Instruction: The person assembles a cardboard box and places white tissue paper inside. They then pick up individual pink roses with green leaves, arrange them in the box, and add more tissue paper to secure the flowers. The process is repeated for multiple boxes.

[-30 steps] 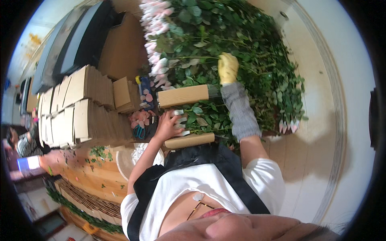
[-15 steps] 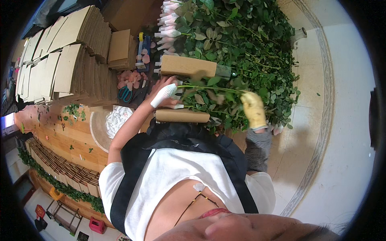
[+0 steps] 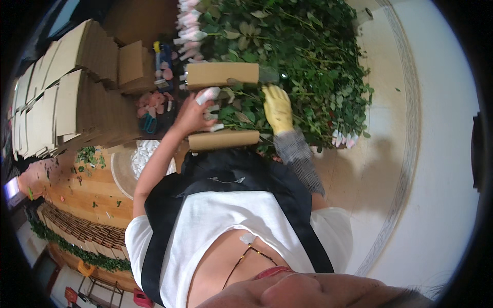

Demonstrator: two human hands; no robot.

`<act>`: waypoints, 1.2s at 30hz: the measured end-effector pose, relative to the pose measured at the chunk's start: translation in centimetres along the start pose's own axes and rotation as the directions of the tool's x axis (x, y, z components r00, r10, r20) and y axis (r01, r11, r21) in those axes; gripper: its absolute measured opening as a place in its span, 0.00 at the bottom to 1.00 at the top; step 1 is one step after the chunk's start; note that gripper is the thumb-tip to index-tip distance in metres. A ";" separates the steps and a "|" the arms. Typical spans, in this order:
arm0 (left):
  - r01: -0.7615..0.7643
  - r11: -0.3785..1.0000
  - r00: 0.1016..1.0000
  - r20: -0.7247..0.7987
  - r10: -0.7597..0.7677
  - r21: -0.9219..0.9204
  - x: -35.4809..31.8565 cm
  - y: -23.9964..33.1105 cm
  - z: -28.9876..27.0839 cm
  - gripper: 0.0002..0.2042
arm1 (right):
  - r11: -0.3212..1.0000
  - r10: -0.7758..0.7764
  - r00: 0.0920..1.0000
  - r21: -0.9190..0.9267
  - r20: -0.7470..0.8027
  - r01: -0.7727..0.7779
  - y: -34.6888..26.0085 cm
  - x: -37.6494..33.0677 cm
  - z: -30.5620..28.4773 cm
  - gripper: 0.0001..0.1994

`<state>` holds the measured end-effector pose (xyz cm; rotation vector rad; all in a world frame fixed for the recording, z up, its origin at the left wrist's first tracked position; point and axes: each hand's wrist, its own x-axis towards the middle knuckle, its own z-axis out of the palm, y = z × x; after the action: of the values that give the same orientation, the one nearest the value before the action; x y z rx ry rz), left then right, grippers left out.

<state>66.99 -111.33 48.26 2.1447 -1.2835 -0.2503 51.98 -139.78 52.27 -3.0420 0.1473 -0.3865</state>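
Note:
My bare left hand [image 3: 194, 112] is closed round the head of a rose [image 3: 209, 95] in a white sleeve. Other white-sleeved heads lie close by its fingertips. The held rose's leafy stem runs rightward to my right hand [image 3: 278, 109], in a yellow glove, whose fingers bend over the stem among the leaves. Both hands are between two pieces of brown cardboard, a farther one [image 3: 223, 75] and a nearer one [image 3: 224, 139] by my apron. Leaves partly hide the stem at the glove.
A large heap of leafy rose stems [image 3: 303, 56] covers the far side. Stacked cardboard [image 3: 72, 102] stands at left, beside teal scissors [image 3: 148, 123], pink petals [image 3: 150, 104] and a blue tape dispenser [image 3: 163, 77]. White sleeves fill a round tub [image 3: 120, 172]. Several pink-tipped heads [image 3: 345, 139] stick out at right.
My right hand has moved left along the stem, toward my left hand. The rose's head now lies higher against my left hand. The whole view has shifted slightly.

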 end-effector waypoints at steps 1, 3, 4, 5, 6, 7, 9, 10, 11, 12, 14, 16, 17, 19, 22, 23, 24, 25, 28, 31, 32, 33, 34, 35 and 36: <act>0.065 0.998 0.994 0.087 -0.067 0.026 0.2 0.6 -0.4 0.26 | 0.998 -0.061 0.998 -0.012 0.007 0.061 1.1 -0.9 2.8 0.16; 0.058 0.996 0.991 0.116 -0.065 0.068 0.2 1.3 -0.9 0.24 | 0.993 0.115 0.946 -0.049 0.304 -0.105 1.4 -1.4 5.5 0.12; 0.029 0.996 0.997 0.071 -0.034 0.080 -0.1 1.1 -0.8 0.24 | 0.994 0.085 0.969 -0.083 0.231 -0.067 0.9 -1.2 5.2 0.08; -0.003 0.996 0.999 0.034 0.000 0.090 -0.4 0.8 -0.6 0.24 | 0.989 0.133 0.963 -0.101 0.235 -0.112 -0.2 -1.3 3.9 0.09; -0.017 0.992 0.999 0.043 0.012 0.122 -0.1 1.2 -0.9 0.24 | 0.981 0.186 0.957 -0.092 0.222 -0.170 -1.4 -1.6 2.3 0.09; -0.030 0.991 0.999 0.037 0.026 0.127 0.1 1.3 -1.0 0.24 | 0.970 0.235 0.947 -0.108 0.219 -0.216 -2.3 -1.5 1.3 0.09; -0.064 0.990 0.998 0.023 0.062 0.129 0.4 1.2 -0.9 0.24 | 0.977 0.209 0.950 -0.019 0.231 -0.211 -1.3 -3.5 4.2 0.10; -0.088 0.988 0.996 0.017 0.087 0.129 0.6 0.9 -0.6 0.24 | 0.980 0.186 0.964 0.040 0.192 -0.197 -0.5 -4.5 5.9 0.11; -0.111 0.985 0.994 0.005 0.111 0.133 0.7 0.6 -0.3 0.24 | 0.979 0.162 0.976 0.097 0.147 -0.177 -0.2 -4.2 6.2 0.12; -0.106 0.984 0.994 0.039 0.102 0.140 0.5 0.4 -0.1 0.24 | 0.956 0.149 0.986 0.244 0.074 -0.163 0.1 -4.6 6.0 0.14; -0.097 0.977 0.994 0.069 0.085 0.190 0.1 0.0 0.4 0.24 | 0.863 0.187 0.981 0.467 0.059 -0.193 -1.2 -3.8 4.2 0.17; -0.096 0.968 0.992 0.099 0.074 0.232 -0.2 -0.1 0.4 0.24 | 0.852 0.154 0.986 0.497 0.061 -0.164 -2.1 -2.9 2.7 0.16; -0.093 0.971 0.989 0.132 0.065 0.222 -0.1 -0.1 0.4 0.24 | 0.898 0.110 0.992 0.422 0.056 -0.123 -1.8 -2.6 2.5 0.16; -0.079 0.976 0.980 0.194 0.039 0.205 -0.1 -0.1 0.3 0.24 | 0.954 0.072 0.997 0.292 -0.021 -0.063 -2.0 -2.0 1.8 0.15; -0.128 0.977 0.991 0.067 0.118 0.172 -0.5 -0.6 1.3 0.24 | 0.984 0.068 0.968 0.175 -0.241 -0.025 -3.3 -0.5 0.2 0.15; -0.120 0.980 0.991 0.074 0.109 0.160 -0.5 -0.6 1.2 0.24 | 0.982 0.081 0.983 0.181 -0.167 -0.050 -3.4 -0.5 0.7 0.15; -0.111 0.983 0.992 0.081 0.100 0.148 -0.6 -0.7 1.2 0.23 | 0.980 0.092 0.992 0.185 -0.092 -0.074 -3.5 -0.6 1.5 0.14; -0.106 0.986 0.992 0.089 0.095 0.132 -0.4 -0.3 0.9 0.23 | 0.978 0.106 0.994 0.183 -0.014 -0.102 -3.4 -1.0 2.4 0.14; -0.116 0.992 0.993 0.014 0.115 0.041 -0.5 0.0 0.3 0.19 | 0.972 0.086 0.992 0.213 0.094 -0.104 -2.5 -1.7 3.3 0.13; -0.133 0.982 0.984 -0.135 0.114 -0.138 -2.0 -0.9 -0.4 0.17 | 0.952 0.068 0.982 0.282 0.179 -0.117 -1.0 -1.9 2.7 0.19; -0.140 0.970 0.975 -0.199 0.100 -0.200 -2.8 -1.5 -0.6 0.16 | 0.961 0.070 0.977 0.250 0.202 -0.121 -1.3 -1.3 1.0 0.22; 0.042 0.920 0.964 -0.227 -0.140 -0.390 -3.9 -1.7 -0.5 0.15 | 0.968 0.072 0.972 0.218 0.226 -0.122 -1.5 -0.9 -1.1 0.25; 0.199 0.800 0.906 -0.205 -0.370 -0.566 -5.2 -1.6 -0.3 0.14 | 0.973 0.065 0.953 0.191 0.296 -0.126 -1.7 -0.5 -3.1 0.28; 0.324 0.622 0.804 -0.140 -0.578 -0.713 -6.2 -1.9 -0.3 0.13 | 0.951 0.022 0.942 0.285 0.335 -0.123 -2.5 0.5 -5.0 0.28; 0.423 0.614 0.804 -0.036 -0.593 -0.666 -6.7 -2.5 -0.5 0.14 | 0.887 -0.109 0.953 0.460 0.283 -0.035 -4.1 2.2 -6.7 0.27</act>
<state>65.63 -104.58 46.17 1.7982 -0.3013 -0.5407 52.79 -136.33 59.59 -2.5868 -0.0220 0.0482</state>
